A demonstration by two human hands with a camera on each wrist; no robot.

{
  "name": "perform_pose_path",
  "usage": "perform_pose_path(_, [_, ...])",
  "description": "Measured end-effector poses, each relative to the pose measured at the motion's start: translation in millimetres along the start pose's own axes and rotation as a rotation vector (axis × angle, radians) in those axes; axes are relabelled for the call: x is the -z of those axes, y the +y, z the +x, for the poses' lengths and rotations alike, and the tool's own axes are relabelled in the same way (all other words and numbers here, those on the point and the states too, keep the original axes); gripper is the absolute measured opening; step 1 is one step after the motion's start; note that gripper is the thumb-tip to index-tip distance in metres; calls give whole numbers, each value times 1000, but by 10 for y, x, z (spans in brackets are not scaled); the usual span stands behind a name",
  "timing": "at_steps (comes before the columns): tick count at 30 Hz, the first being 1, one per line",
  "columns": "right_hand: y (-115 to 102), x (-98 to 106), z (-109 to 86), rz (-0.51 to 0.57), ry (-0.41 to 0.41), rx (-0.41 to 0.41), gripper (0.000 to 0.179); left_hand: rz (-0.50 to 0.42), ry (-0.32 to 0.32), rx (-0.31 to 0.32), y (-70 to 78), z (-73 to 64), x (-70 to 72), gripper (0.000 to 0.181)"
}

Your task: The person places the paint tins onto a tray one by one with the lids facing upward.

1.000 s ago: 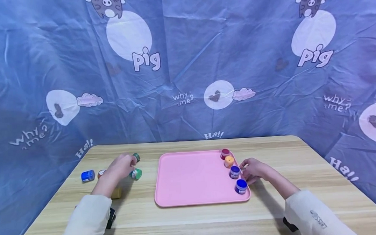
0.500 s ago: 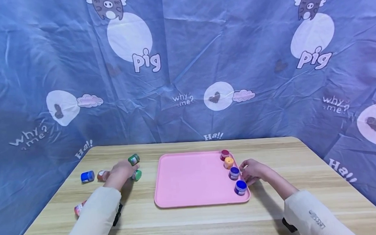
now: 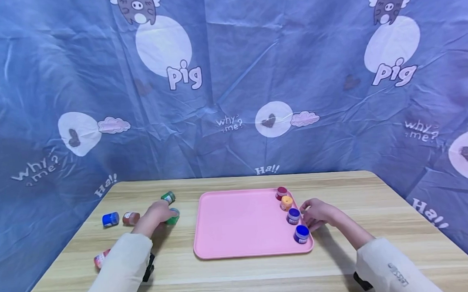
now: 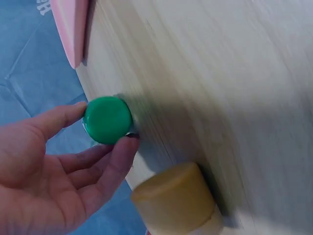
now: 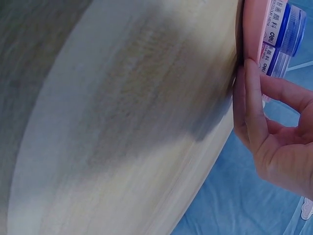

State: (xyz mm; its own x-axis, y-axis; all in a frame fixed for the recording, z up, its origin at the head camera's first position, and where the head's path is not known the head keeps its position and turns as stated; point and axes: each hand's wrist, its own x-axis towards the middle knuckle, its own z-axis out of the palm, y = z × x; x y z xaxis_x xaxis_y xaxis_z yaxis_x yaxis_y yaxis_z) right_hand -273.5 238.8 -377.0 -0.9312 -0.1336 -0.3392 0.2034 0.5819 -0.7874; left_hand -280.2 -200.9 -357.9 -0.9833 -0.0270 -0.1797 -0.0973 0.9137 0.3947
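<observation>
So the green jar (image 4: 107, 120) has been pinched by the left hand (image 3: 156, 215), thumb on one side and fingertips on the other, with the lid turned toward the wrist camera. It's held over on the left part of the bench (image 3: 224, 281), well apart from the pink tray (image 3: 237, 224). Whether it's been lifted off the wood can't really be told. A tan jar (image 4: 178, 200) can be seen near it in the left wrist view.

Nothing is gripped by the right hand (image 3: 315, 213): its fingers are kept mostly straight, and the tray's right edge is touched by them. Just inside that edge, a row is made up of a red jar (image 3: 281, 193), an orange jar (image 3: 286, 203), a purple-blue jar (image 3: 293, 216) and a bright blue jar (image 3: 301, 234), all upright.

Also scattered on the left: a dark green jar (image 3: 168, 197) just beyond the left hand, a brown jar (image 3: 131, 218), a blue-lidded jar (image 3: 110, 219), and a pinkish jar (image 3: 101, 259) partly covered by the left sleeve (image 3: 118, 268). The back is filled by a blue pig-print cloth (image 3: 234, 154).
</observation>
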Motion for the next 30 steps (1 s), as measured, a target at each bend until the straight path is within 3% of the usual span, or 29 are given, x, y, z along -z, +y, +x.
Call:
perform_pose_path(5, [13,4,-3,7,-5,7,24,14,4,-71,36,7,-33,47])
perform_pose_path(13, [12,-6,-1,8,-7,8,25,-32,66,-30,31,37,-136,21])
perform_pose_path(19, [2,-3,-2,14,-2,13,27,-31,131,-53,51,67,-138,28])
perform_pose_path(24, [7,-6,-5,16,0,7,28,-44,178,-96,165,103,-133,32])
perform_pose_path(30, [11,-11,-12,6,2,0,28,-72,217,-161,405,126,-121,34])
